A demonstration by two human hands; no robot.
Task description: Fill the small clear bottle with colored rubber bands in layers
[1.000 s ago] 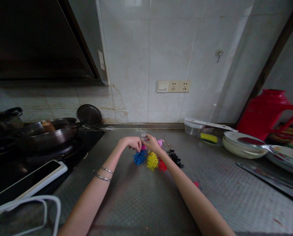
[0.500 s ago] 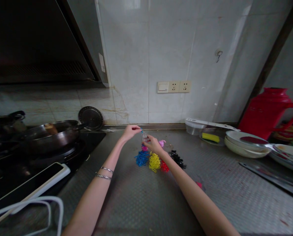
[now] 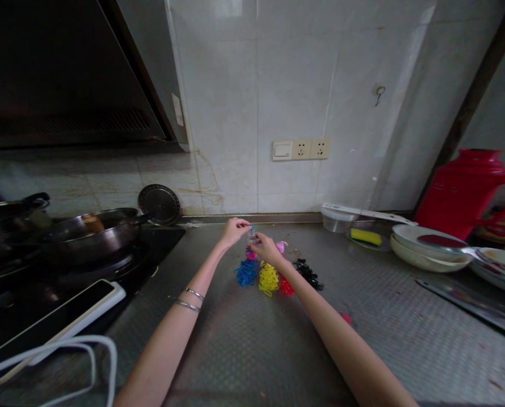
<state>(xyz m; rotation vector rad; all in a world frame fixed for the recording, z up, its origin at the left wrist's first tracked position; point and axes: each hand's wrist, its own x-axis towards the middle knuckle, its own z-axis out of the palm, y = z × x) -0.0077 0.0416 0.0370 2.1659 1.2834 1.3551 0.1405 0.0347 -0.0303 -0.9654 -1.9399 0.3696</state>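
Note:
My right hand (image 3: 269, 250) is closed around a small clear bottle (image 3: 249, 240) standing on the counter, with pink material (image 3: 251, 255) low in it. My left hand (image 3: 234, 232) pinches a small blue rubber band (image 3: 251, 226) right at the bottle's mouth. In front of the bottle lie loose piles of little rubber bands: blue (image 3: 246, 273), yellow (image 3: 268, 278), red (image 3: 285, 286) and black (image 3: 308, 275). The red pile is partly hidden by my right forearm. Behind my right hand sits a small pink object (image 3: 281, 246) whose kind I cannot make out.
On the left are a stove with a pan (image 3: 95, 234) and a white-edged device (image 3: 61, 322). To the right stand a clear plastic container (image 3: 337, 220), a yellow sponge (image 3: 366, 236), stacked bowls (image 3: 422, 257), a knife (image 3: 468, 305) and a red thermos (image 3: 468, 192).
My left hand has moved slightly right and down, bringing the blue rubber band to the bottle's mouth. The right hand keeps its hold on the bottle. The whole view has shifted a little.

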